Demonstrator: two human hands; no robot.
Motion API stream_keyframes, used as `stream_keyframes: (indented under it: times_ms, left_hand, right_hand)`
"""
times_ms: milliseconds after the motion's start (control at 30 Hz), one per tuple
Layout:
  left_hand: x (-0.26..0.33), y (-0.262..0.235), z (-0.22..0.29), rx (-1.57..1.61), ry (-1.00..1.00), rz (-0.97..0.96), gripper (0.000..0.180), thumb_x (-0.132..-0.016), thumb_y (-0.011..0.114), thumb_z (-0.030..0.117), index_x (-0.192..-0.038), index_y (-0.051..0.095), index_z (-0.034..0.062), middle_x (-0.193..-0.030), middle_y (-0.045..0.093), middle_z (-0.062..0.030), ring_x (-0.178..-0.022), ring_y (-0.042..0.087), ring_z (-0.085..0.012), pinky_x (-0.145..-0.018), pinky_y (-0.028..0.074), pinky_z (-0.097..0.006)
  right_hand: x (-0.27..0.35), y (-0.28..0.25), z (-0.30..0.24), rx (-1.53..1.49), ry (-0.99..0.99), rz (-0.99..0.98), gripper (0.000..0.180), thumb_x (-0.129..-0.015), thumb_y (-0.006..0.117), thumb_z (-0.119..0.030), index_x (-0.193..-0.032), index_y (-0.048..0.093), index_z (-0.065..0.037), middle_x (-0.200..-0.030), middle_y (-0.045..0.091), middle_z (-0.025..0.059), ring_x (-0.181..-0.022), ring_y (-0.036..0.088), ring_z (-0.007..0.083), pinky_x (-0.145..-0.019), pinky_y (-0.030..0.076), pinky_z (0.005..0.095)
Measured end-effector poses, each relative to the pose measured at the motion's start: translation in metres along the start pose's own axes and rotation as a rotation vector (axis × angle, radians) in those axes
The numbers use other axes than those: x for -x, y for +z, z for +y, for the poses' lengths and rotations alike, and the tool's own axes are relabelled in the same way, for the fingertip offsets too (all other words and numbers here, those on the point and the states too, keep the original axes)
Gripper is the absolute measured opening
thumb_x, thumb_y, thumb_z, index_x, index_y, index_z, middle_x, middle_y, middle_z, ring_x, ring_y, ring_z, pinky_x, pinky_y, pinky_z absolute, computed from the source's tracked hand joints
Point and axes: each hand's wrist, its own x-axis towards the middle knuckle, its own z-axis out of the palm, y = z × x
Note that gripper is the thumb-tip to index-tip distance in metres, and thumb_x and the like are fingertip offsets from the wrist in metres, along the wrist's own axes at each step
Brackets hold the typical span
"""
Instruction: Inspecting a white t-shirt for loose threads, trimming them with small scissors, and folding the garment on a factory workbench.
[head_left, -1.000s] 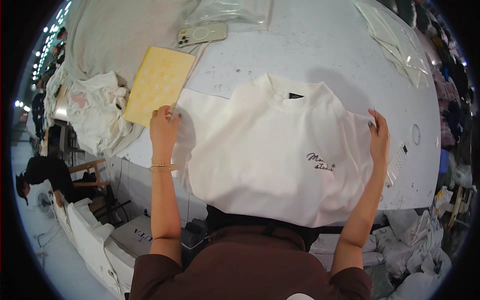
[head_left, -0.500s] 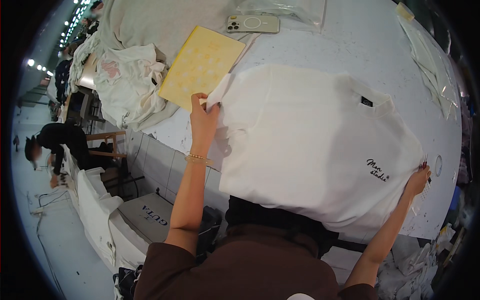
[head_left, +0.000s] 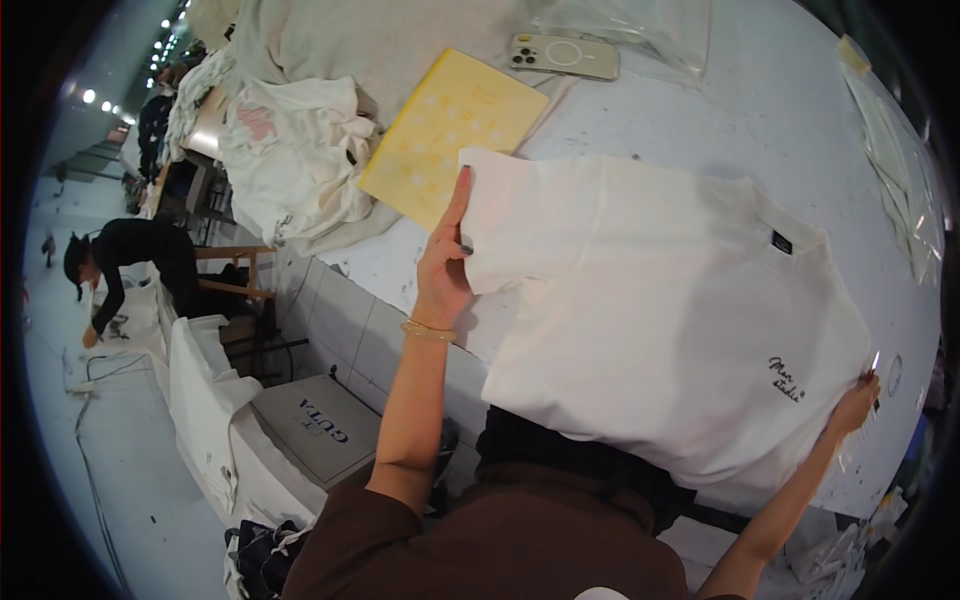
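Note:
A white short-sleeved T-shirt (head_left: 640, 310) with a black neck label and small dark script on the chest lies spread on the table before me. My left hand (head_left: 445, 270) is at the sleeve's hem, index finger stretched along it and thumb apart; any fingers beneath are hidden. At the shirt's right edge my right hand (head_left: 855, 407) is closed around a thin, pointed, shiny-tipped tool (head_left: 876, 364) with a bit of red; its kind is too small to make out. Those fingers also touch the shirt's edge.
Beyond the sleeve lies a yellow patterned booklet (head_left: 452, 135), near a phone (head_left: 565, 56) and clear plastic bags (head_left: 640, 25). Crumpled white garments (head_left: 295, 160) are piled at left. A grey carton (head_left: 315, 430) stands below the table. Another person (head_left: 140, 265) bends over cloth at far left.
My left hand has gone from pinching the sleeve's corner to stretched fingers along its hem, and the sleeve lies flatter. The whole view has shifted, with things appearing farther right.

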Motion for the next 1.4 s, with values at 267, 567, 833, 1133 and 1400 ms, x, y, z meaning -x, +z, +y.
stream_keyframes:
  times_ms: [267,567,833,1133,1400]
  left_hand:
    - [0.003,0.018,0.005,0.122,0.029,0.047,0.091,-0.054,0.039,0.008,-0.144,0.023,0.0055,-0.147,0.026,-0.0092,-0.132,0.03,-0.0247,-0.109,0.023,-0.031]
    - [-0.027,0.092,-0.004,0.321,0.01,0.006,0.083,-0.064,0.038,0.003,-0.145,0.021,0.0105,-0.14,0.037,-0.0124,-0.118,0.047,-0.0236,-0.102,0.035,-0.032]
    - [0.067,0.203,-0.092,-0.531,-0.275,-1.275,0.061,-0.08,0.052,0.008,-0.138,0.032,0.0051,-0.149,0.007,-0.0201,-0.107,0.051,-0.0352,-0.09,0.043,-0.04]
    - [0.095,0.154,-0.081,-0.624,-0.337,-1.264,0.05,-0.082,0.051,0.006,-0.13,0.041,0.005,-0.13,0.043,-0.0163,-0.114,0.047,-0.0321,-0.094,0.04,-0.036]
    - [0.063,0.114,-0.037,-1.56,0.047,-0.408,0.037,-0.069,0.069,0.005,-0.101,0.052,0.0067,-0.101,0.048,-0.0088,-0.093,0.051,-0.0279,-0.076,0.045,-0.036]
  right_hand:
    - [-0.004,0.008,0.004,0.035,-0.014,0.011,0.031,-0.092,0.042,-0.02,-0.12,0.047,-0.007,-0.115,0.054,0.0127,-0.1,0.055,0.0354,-0.079,0.047,0.0434]
    - [-0.013,0.016,0.019,-0.05,-0.134,-0.054,0.032,-0.092,0.042,-0.017,-0.121,0.047,-0.004,-0.116,0.053,0.016,-0.105,0.051,0.0352,-0.085,0.042,0.0429]
    - [0.011,-0.056,-0.023,-0.417,-0.165,0.247,0.024,-0.09,0.047,-0.01,-0.11,0.058,-0.003,-0.102,0.057,0.0102,-0.079,0.057,0.0209,-0.069,0.045,0.0315]
    - [0.11,-0.147,-0.167,-1.254,0.183,-0.624,0.015,-0.087,0.049,-0.011,-0.096,0.061,-0.006,-0.058,0.031,-0.0086,-0.049,0.025,0.0011,-0.045,0.017,0.0191]
    - [0.175,-0.166,-0.25,-0.986,-0.118,-0.928,0.017,-0.079,0.064,-0.012,-0.081,0.06,0.004,-0.062,0.055,0.006,-0.058,0.049,0.0103,-0.055,0.039,0.0246]
